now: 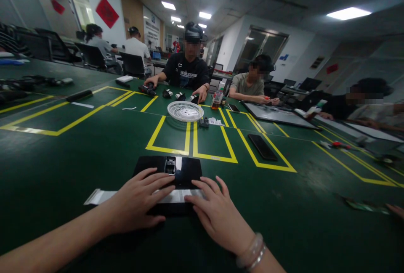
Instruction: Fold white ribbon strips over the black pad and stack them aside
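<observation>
A black glossy tablet-like slab [186, 168] lies flat on the green table in front of me. A pale strip of film [101, 196] runs across its near part and sticks out to the left. My left hand [139, 203] lies flat on the strip and the slab, fingers spread. My right hand [216, 214] presses flat on the slab's near right corner, a bead bracelet on its wrist. A small black part [170, 165] sits on the slab just beyond my left fingertips.
Yellow tape boxes mark the green table [94, 151]. A white round plastic grille [185, 111] lies farther out, a black phone [261, 147] to the right. Three people sit across the table with small parts and a flat panel [274, 115]. Another hand's fingertips [396, 210] show at right.
</observation>
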The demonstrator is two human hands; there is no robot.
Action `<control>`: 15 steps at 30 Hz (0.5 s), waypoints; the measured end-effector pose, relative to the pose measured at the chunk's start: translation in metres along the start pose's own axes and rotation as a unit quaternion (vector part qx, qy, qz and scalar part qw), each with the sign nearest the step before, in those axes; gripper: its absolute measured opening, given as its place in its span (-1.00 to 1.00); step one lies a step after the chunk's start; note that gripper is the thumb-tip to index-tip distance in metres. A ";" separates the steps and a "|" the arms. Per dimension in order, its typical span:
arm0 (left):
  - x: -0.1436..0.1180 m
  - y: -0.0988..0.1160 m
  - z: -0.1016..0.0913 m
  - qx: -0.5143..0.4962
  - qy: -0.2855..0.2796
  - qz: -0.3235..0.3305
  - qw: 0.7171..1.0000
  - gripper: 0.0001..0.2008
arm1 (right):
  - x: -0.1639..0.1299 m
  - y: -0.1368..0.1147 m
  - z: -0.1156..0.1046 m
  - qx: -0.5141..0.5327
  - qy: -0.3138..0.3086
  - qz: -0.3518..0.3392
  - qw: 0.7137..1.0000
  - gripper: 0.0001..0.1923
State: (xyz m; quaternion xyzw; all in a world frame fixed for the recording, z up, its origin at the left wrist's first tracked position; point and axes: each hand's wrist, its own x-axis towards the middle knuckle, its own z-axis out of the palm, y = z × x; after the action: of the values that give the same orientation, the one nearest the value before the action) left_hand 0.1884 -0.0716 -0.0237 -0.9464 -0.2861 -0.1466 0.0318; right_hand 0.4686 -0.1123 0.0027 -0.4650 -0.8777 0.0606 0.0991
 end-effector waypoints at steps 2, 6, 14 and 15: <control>0.000 -0.005 0.000 0.007 -0.018 -0.027 0.999 -0.21 | 0.000 0.000 0.000 0.005 -0.001 0.003 1.000 -0.65; 0.000 -0.011 -0.001 -0.022 -0.046 -0.058 0.997 -0.08 | 0.000 0.001 -0.002 0.016 0.026 0.006 1.000 -0.61; 0.002 -0.018 -0.020 -0.034 -0.040 -0.086 0.995 -0.22 | -0.001 0.003 -0.006 -0.002 0.122 -0.001 0.992 -0.59; 0.000 -0.023 -0.024 -0.024 -0.026 -0.100 0.994 -0.24 | -0.001 0.004 -0.007 -0.005 0.139 -0.003 0.990 -0.59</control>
State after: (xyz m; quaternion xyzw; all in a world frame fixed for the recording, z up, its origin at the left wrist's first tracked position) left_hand 0.1700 -0.0558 -0.0016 -0.9171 -0.3763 -0.1311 -0.0127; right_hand 0.4739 -0.1111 0.0083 -0.4664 -0.8571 -0.0092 0.2185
